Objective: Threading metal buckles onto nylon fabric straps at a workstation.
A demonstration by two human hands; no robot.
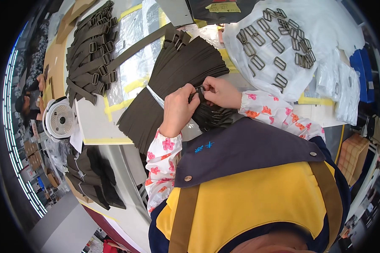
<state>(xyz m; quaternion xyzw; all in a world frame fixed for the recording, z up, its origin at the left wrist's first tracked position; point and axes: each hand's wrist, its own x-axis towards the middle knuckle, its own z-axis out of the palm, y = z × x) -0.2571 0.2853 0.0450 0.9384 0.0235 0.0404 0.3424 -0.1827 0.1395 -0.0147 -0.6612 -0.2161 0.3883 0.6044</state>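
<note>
My left hand [178, 109] and my right hand [222, 92] meet over a large fanned bundle of dark olive webbing straps [190, 63]. Both are closed, fingertips pinching a strap end with a dark slide buckle [200, 91] between them; the fingers partly hide it. A white band [155, 97] crosses the bundle beside my left hand. More strap ends [213, 118] hang below my right hand, close to my apron. Several buckles [178, 41] sit on straps at the bundle's far end.
Straps with buckles fitted [93, 63] are heaped at the far left. Loose metal slide buckles [279, 63] lie on white plastic [240, 63] at the right. A white fan [62, 118] stands left of the table; dark bundles [90, 175] lie below it. A blue bin [362, 74] is far right.
</note>
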